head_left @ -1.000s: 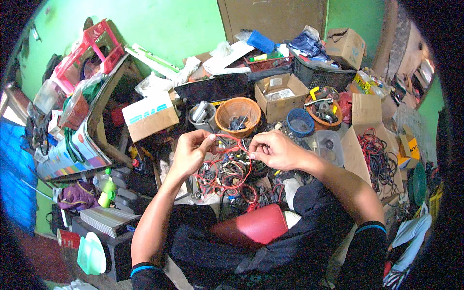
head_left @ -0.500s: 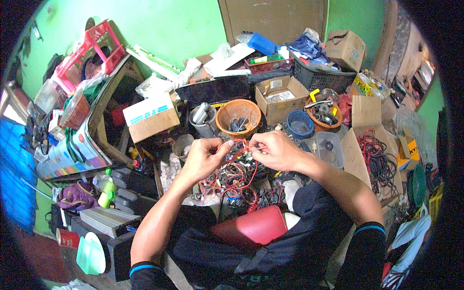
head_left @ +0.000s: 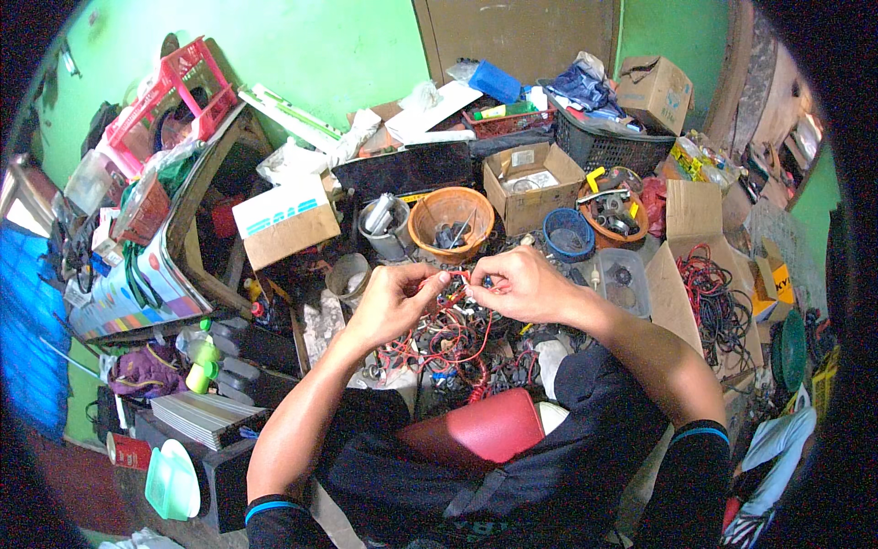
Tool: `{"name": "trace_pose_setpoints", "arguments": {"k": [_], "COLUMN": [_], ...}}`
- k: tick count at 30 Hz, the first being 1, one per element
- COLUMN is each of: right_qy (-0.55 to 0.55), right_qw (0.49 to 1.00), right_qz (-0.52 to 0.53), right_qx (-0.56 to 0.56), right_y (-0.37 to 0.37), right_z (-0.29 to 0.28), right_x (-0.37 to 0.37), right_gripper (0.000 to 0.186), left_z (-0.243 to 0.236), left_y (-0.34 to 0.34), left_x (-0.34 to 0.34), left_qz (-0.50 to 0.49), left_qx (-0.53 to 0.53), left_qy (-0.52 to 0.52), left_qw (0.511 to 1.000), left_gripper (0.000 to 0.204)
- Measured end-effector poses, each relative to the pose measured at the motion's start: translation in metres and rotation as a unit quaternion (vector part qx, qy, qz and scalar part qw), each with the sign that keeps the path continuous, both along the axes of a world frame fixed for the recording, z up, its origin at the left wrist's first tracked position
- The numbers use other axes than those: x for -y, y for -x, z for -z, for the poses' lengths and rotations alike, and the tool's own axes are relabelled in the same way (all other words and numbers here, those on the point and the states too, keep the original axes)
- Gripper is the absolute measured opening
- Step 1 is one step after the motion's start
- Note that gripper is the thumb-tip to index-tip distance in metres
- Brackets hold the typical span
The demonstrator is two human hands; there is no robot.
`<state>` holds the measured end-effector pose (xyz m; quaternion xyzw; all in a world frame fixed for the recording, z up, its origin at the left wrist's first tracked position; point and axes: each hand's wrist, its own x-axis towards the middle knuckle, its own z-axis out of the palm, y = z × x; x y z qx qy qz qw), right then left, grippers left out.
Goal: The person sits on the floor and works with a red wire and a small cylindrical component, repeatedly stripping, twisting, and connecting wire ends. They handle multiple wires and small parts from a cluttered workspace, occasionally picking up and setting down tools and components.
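Note:
My left hand (head_left: 400, 296) and my right hand (head_left: 517, 282) face each other at the middle of the view, fingertips pinched close together. Between them runs a thin red wire (head_left: 460, 274), with an end in each pinch; its tips are too small to make out. A length of red wire hangs down below my right hand. Beneath both hands spreads a tangled heap of wires and small parts (head_left: 448, 343), mostly red and dark. Close to my body, under the heap, lies a red padded object (head_left: 485, 425).
Beyond my hands stand an orange basin (head_left: 422, 216) of dark parts, a grey bucket (head_left: 400, 240), a cardboard box (head_left: 495, 197) and a blue basket (head_left: 560, 216). To the right, an open carton (head_left: 689, 203) holds coiled red and black cables (head_left: 709, 293). A white-brown box (head_left: 291, 240) stands left.
My hands have shifted slightly, and the red wire between them now shows as a shorter span. Both hands remain pinched.

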<state>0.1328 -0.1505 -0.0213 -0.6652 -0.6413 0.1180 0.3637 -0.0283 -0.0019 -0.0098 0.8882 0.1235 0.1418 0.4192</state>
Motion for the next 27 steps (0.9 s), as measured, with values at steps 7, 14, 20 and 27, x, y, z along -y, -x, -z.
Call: {"name": "trace_pose_setpoints", "arguments": {"k": [7, 14, 20, 27], "right_qy": [0.027, 0.034, 0.03, 0.031], "right_qw": [0.999, 0.999, 0.999, 0.999], "right_qz": [-0.023, -0.028, -0.027, -0.027], "right_qx": [0.005, 0.01, 0.009, 0.009], "right_y": [0.002, 0.0, 0.002, 0.001], "right_z": [-0.005, -0.006, -0.006, -0.006], "right_x": [0.001, 0.002, 0.0, 0.002], "right_gripper": [0.022, 0.022, 0.022, 0.023], "left_z": [0.01, 0.003, 0.006, 0.004], "left_y": [0.0, 0.0, 0.001, 0.001], "left_x": [-0.005, -0.002, -0.003, -0.001], "left_qz": [-0.006, -0.018, -0.023, -0.027], "left_qx": [0.052, -0.004, 0.049, 0.041], "left_qy": [-0.05, -0.039, -0.052, -0.038], "left_qw": [0.997, 0.999, 0.997, 0.998], "left_gripper": [0.029, 0.024, 0.024, 0.023]}}
